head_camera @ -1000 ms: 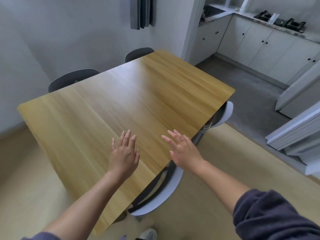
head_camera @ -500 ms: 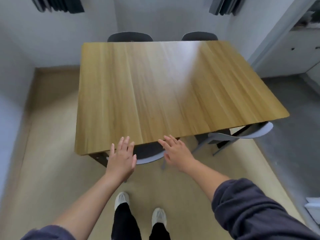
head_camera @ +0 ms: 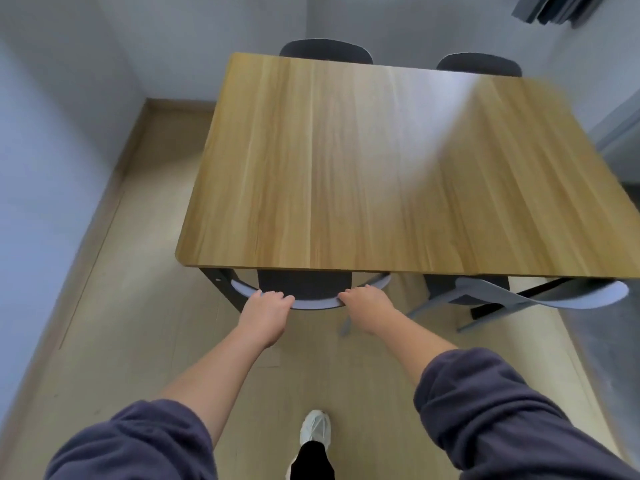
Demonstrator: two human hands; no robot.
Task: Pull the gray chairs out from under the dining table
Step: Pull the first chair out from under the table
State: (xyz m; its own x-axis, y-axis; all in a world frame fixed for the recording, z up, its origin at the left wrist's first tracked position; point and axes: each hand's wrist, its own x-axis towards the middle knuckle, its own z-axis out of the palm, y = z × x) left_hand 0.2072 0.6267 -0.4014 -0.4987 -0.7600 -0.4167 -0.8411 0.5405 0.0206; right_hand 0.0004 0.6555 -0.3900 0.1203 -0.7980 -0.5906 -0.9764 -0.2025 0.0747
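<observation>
A wooden dining table fills the middle of the view. The near left gray chair is tucked under its front edge, only the curved backrest and a dark seat strip showing. My left hand grips the left part of that backrest. My right hand grips its right part. A second gray chair stands at the near right, turned a little and partly out from under the table. Two dark chair backs show beyond the far edge.
A white wall runs close along the left side and behind the table. Light wood floor lies around my feet; one white shoe is below my hands. The black table leg stands just left of my left hand.
My hands have dropped from over the table's front edge onto the near left chair's backrest and closed on it. The view has shifted left and slightly back.
</observation>
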